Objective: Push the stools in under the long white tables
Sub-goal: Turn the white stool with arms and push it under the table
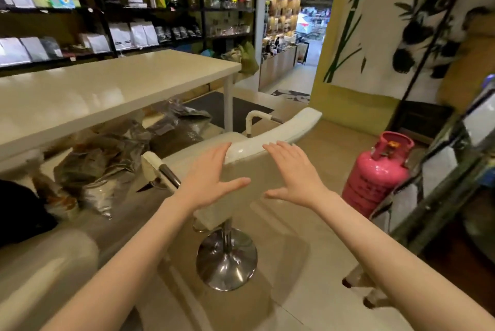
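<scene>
A white bar stool with a curved backrest, armrests and a chrome pedestal base stands just off the near edge of the long white table. My left hand is spread open against the left part of the backrest, fingertips at its top rim. My right hand is spread open too, flat at the back of the backrest on the right. Neither hand is closed around anything. A second white stool shows partly at the lower left.
Silver and brown foil bags lie heaped on the floor under the table. A pink gas cylinder stands right of the stool. A metal rack lines the right side. Shelves of goods stand behind the table; a doorway opens ahead.
</scene>
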